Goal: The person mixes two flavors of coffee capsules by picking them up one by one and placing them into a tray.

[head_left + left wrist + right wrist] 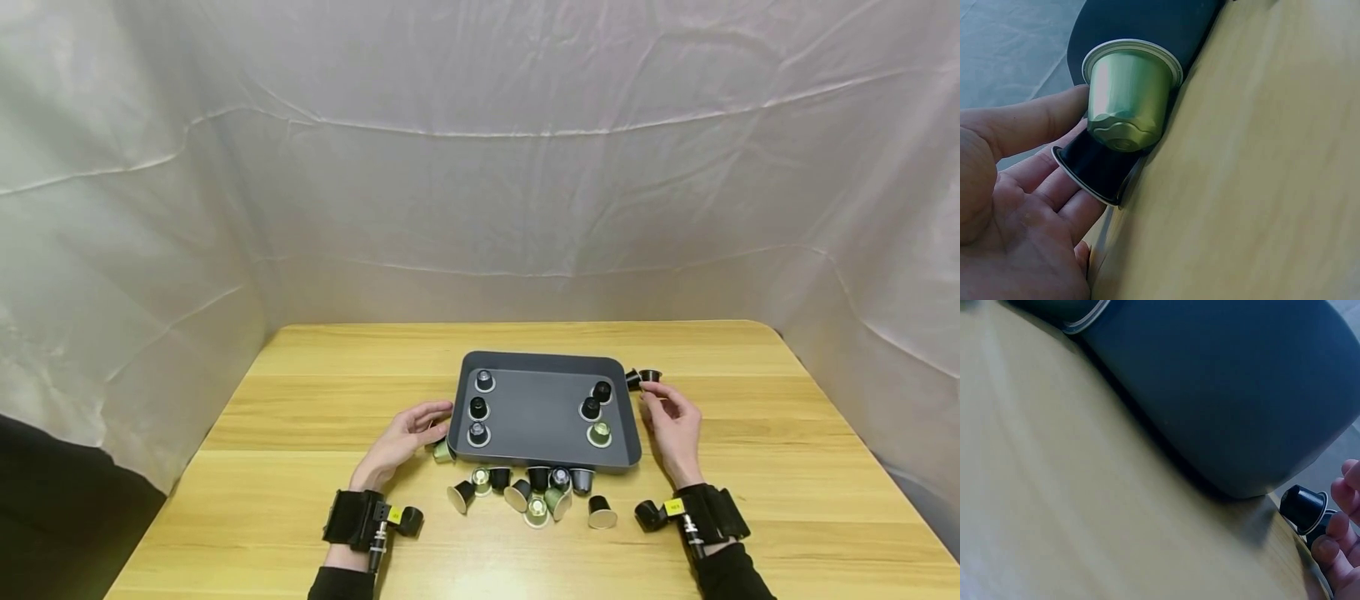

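My left hand [401, 442] is at the left side of a grey tray [536, 446], its fingers extended toward the rim. Beside that hand a green coffee capsule [1129, 97] lies over a black capsule [1100, 164]; the fingers pass behind both. At the tray's far right corner my right hand [675, 425] pinches a black coffee capsule [650, 376]. Another black capsule [1302, 506] lies against it, next to the tray. Inside the tray, capsules stand rim down: a dark column [478, 407] at left, and black ones [591, 407] plus a green one [599, 432] at right.
Several loose capsules, including a green one [536, 510] and a black one [602, 512], lie on the wooden table [262, 500] in front of the tray. A pale curtain [525, 208] hangs behind and at both sides.
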Motion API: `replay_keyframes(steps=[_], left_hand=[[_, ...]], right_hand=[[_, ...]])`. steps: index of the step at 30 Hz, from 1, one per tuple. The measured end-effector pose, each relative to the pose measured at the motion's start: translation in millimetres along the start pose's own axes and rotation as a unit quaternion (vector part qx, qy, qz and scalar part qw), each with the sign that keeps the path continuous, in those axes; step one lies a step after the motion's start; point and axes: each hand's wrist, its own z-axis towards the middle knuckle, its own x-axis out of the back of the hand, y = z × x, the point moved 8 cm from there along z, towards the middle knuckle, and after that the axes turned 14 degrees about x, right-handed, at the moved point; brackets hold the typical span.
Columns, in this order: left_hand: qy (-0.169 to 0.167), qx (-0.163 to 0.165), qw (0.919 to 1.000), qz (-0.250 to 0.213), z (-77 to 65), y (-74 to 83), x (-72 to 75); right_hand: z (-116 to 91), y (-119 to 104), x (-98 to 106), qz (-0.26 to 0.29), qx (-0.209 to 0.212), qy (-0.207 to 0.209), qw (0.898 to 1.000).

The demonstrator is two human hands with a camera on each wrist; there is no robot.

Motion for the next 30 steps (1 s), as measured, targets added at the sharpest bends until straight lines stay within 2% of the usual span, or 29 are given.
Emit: replay_keyframes(steps=[7, 19, 30], left_hand=[[0.003, 0.002, 1.0, 0.002, -0.5, -0.5, 0.3], [0.004, 0.004, 1.0, 0.0, 2.7, -5.0, 1.2], [0.006, 0.0, 1.0, -0.002, 2.6, -5.2, 2.1]], right_hand=[[0.0, 1.0, 0.3, -0.008, -0.005, -0.002, 1.0], [0.0, -2.5, 0.4, -0.07, 0.026, -0.022, 0.997], [0.0, -1.2, -0.3, -0.082, 0.025, -0.027, 0.996]])
